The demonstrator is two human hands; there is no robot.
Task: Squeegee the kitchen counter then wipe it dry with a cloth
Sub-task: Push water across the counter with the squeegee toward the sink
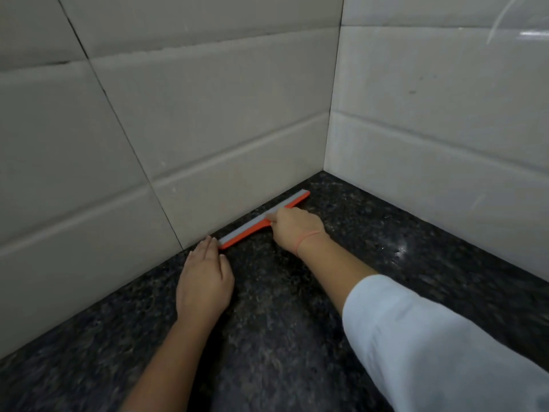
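An orange squeegee [252,230] with a grey rubber blade lies along the foot of the back wall on the dark speckled granite counter [297,322]. My right hand [297,230] is shut on its handle at the middle, hiding the handle. My left hand [205,281] rests flat on the counter, palm down, fingers together, its fingertips touching the squeegee's left end. No cloth is in view.
Pale tiled walls [208,129] meet in a corner [326,171] just right of the squeegee. The right wall [445,144] runs along the counter's right side. A wet glint [399,251] shows on the counter to the right. My white sleeve [430,346] covers the lower right.
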